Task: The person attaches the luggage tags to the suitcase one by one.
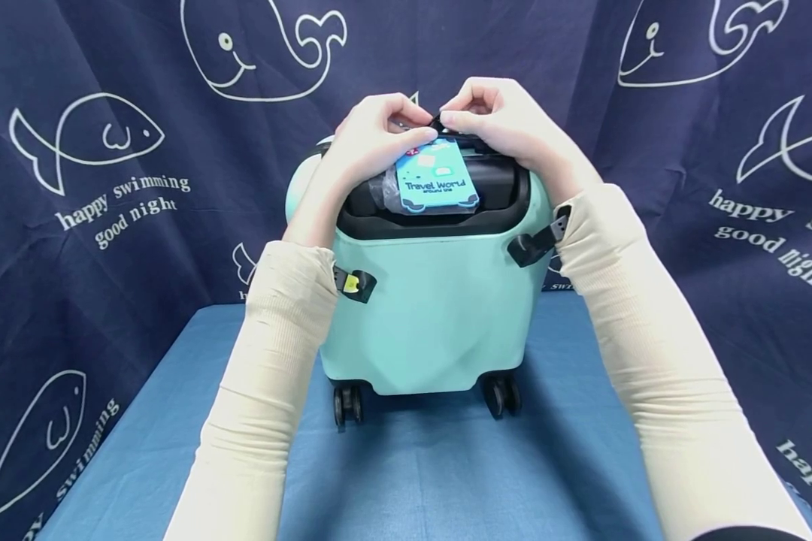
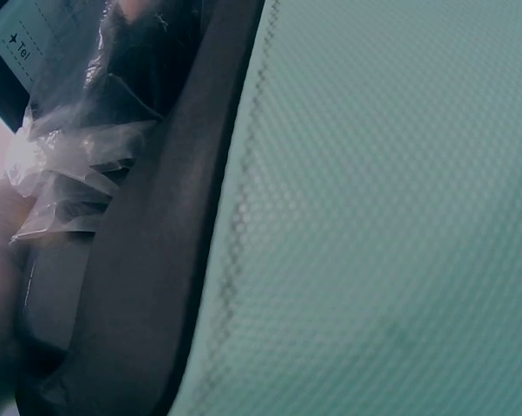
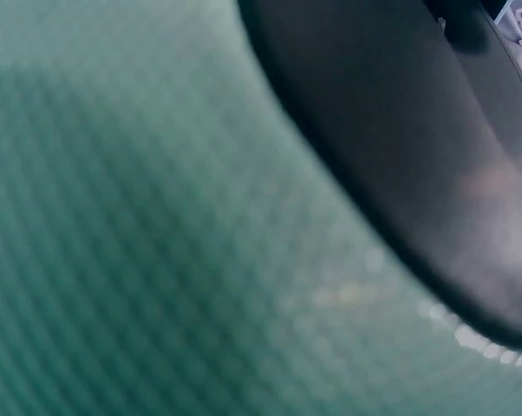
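Observation:
A mint-green suitcase stands upright on its black wheels, its black handle recess toward the top. Over that recess hangs a blue luggage tag printed "Travel World", with a black strap at its upper end. My left hand pinches the strap between thumb and fingertips just above the tag. From the other side my right hand pinches the same strap, fingertips close to the left ones. In the left wrist view crumpled clear plastic lies by the recess. The right wrist view shows mostly the green shell.
The suitcase stands on a blue cloth surface. Behind and at both sides hangs a dark blue curtain with white whale and fish drawings. Black wrist straps with small devices sit at both cuffs, near the suitcase front.

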`<action>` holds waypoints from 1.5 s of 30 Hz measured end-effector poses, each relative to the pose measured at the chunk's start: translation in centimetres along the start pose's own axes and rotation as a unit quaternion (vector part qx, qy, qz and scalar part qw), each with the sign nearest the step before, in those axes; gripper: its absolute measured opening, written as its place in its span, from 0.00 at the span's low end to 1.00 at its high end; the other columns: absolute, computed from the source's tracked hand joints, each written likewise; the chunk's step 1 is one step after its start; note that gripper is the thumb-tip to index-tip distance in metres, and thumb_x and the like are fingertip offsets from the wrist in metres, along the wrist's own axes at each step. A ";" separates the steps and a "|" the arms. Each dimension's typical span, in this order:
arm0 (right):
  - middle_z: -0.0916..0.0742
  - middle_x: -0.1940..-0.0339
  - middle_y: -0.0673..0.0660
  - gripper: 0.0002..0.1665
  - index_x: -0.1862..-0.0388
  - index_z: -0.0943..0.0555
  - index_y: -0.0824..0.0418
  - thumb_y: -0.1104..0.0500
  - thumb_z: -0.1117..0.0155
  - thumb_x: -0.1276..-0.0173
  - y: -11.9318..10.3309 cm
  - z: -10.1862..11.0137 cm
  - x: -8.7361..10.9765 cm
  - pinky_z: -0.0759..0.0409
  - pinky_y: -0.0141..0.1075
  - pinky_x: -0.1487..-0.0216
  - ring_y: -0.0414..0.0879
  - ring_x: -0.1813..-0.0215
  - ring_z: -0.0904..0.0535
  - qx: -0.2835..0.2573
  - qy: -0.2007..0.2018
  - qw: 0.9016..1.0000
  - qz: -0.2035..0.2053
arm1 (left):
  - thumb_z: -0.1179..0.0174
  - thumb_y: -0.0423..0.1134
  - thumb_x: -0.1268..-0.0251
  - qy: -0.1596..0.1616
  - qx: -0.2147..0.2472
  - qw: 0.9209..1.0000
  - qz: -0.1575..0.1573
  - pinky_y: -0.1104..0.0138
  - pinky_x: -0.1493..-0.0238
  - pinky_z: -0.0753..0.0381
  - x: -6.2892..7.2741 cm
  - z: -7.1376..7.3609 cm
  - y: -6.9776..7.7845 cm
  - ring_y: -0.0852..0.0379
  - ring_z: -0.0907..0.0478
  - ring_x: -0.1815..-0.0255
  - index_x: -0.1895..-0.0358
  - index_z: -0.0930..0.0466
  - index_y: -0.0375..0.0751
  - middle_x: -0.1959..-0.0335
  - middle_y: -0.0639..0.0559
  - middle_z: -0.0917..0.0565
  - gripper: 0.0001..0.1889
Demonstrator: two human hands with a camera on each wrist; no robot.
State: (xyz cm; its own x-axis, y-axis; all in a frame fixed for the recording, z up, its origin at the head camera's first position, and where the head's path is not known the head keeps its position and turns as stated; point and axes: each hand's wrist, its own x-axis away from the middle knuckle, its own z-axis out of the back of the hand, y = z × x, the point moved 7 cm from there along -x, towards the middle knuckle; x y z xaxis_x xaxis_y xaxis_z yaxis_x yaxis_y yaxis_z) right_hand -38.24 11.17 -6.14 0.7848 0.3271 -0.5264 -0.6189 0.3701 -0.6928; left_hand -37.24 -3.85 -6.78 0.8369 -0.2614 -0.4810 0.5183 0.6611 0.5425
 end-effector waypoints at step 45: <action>0.14 0.77 0.42 0.04 0.66 0.15 0.58 0.59 0.33 0.41 0.3 0.4 -0.3 0.30 0.26 0.64 0.34 0.72 0.24 -0.004 0.021 1.000 -0.013 | 0.39 0.52 0.41 0.000 0.008 1.000 0.008 0.75 0.49 0.31 -0.2 0.0 -0.2 0.69 0.21 0.55 0.52 0.19 0.52 0.54 0.60 0.17 0.16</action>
State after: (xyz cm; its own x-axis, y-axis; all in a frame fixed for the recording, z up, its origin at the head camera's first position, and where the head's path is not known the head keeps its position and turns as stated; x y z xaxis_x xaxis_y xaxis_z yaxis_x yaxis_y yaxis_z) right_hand -38.68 11.51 -6.05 0.8009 0.2816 -0.5284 -0.5988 0.3702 -0.7103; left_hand -37.47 -3.89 -6.80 0.8448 -0.2507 -0.4727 0.5077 0.6542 0.5606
